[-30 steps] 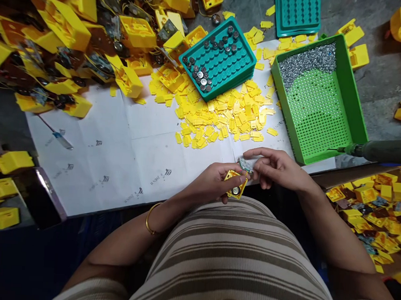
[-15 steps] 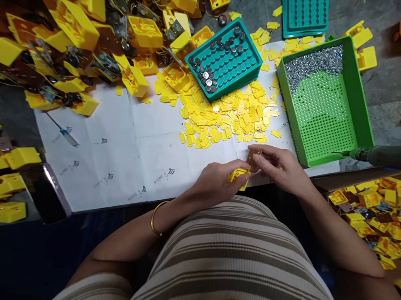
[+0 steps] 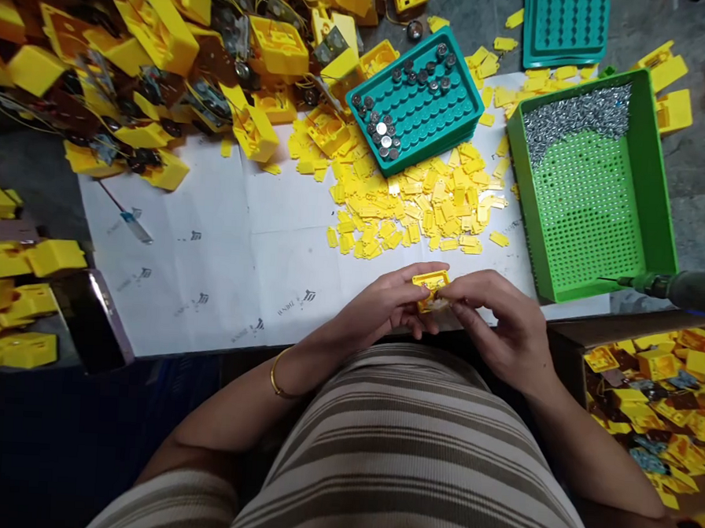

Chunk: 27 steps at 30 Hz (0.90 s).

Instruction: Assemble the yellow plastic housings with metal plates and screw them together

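The left hand (image 3: 379, 303) is gripping a yellow plastic housing (image 3: 430, 281), now exposing its hollow more; the right hand (image 3: 508, 315) is touching it, grip unclear. A green perforated plastic basket (image 3: 592, 209) is holding silver screws (image 3: 576, 114).

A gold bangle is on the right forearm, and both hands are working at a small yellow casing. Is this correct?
Not quite: the head view shows the gold bangle on the left forearm. The left hand and right hand are indeed at the yellow casing.
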Available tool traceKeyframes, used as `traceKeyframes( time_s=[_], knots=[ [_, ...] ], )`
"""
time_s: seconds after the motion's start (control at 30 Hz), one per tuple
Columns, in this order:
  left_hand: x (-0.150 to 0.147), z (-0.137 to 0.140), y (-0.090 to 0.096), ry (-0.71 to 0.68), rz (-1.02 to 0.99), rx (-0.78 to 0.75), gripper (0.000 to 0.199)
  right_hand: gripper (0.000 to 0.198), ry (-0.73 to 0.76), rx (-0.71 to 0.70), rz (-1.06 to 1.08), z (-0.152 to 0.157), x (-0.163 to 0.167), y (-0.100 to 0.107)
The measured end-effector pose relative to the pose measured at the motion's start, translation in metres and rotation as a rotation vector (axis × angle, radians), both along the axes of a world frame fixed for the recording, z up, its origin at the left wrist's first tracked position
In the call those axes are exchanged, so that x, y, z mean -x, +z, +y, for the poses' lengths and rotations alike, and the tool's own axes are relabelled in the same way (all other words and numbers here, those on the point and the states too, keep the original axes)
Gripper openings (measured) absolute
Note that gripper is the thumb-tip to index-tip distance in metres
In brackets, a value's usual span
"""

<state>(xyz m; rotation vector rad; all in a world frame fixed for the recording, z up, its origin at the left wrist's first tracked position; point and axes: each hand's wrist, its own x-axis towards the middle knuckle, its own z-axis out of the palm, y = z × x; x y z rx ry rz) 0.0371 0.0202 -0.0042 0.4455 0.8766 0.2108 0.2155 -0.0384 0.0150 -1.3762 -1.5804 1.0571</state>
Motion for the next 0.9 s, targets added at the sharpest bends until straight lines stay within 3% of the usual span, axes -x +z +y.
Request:
traceKeyframes(
  time_s=[0.1, 0.2, 0.43, 0.67, 0.77, 0.9],
  knots=[
    [0.003, 0.001, 0.002, 0.070, -0.050, 0.031, 0.053, 0.031, 0.101, -0.137, -0.161, -0.007, 0.000, 0.001],
    [0.005, 0.001, 0.005, 0.076, -0.015, -0.036, 0.050, 0.037, 0.104, -0.255, -0.278, -0.012, -0.001, -0.001],
    [0.003, -0.001, 0.018, 0.030, 0.084, -0.233, 0.052, 0.040, 0.136, -0.385, -0.274, -0.016, -0.003, -0.002],
    [0.000, 0.001, 0.019, 0.008, 0.175, -0.331, 0.050, 0.027, 0.044, -0.361, -0.337, -0.024, 0.004, -0.005],
    [-0.002, 0.001, 0.016, -0.003, 0.201, -0.342, 0.048, 0.029, 0.068, -0.271, -0.371, -0.027, 0.003, -0.006],
    [-0.003, -0.001, 0.015, 0.050, 0.164, -0.291, 0.047, 0.031, 0.109, -0.129, -0.175, -0.023, 0.004, -0.004]
  ],
)
